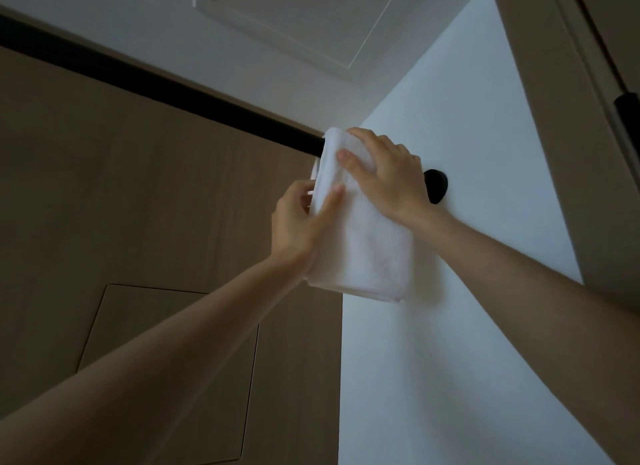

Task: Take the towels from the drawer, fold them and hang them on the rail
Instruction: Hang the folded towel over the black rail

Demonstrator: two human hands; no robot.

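Your right hand (pixel 384 174) lies over the top of the folded white towel (pixel 367 250). The fingers curl over the fold and the thumb is pressed on the front face, so it grips the towel just where the cloth bends over the black rail (pixel 156 84). The fingertips go over the far side and you cannot see them. The stretch of rail under this hand and the towel is hidden too.

Your left hand (pixel 301 219), just below and left of the right one, pinches the towel's left edge. Its thumb lies flat on the front, and the fingers are tucked behind the cloth, mostly out of sight. From there the towel hangs down in front of the white wall (pixel 450 326), and its layered bottom edge shows below your left wrist. How far the back half hangs is hidden.

Just right of your right hand, the round black mount (pixel 437 186) peeks out from behind the wrist, fixed to the white wall. To the left, the rail runs up and away along the brown wood panelling (pixel 104 187) and is cut off by the frame edge. Below your left forearm a square access panel (pixel 173 343) is set in that wood. Above your hands a recessed ceiling hatch (pixel 294 14) is cropped at the top. Far right, a brown door frame (pixel 554 118) carries a dark fitting (pixel 627 108) at the edge, too cut off to tell what it is.
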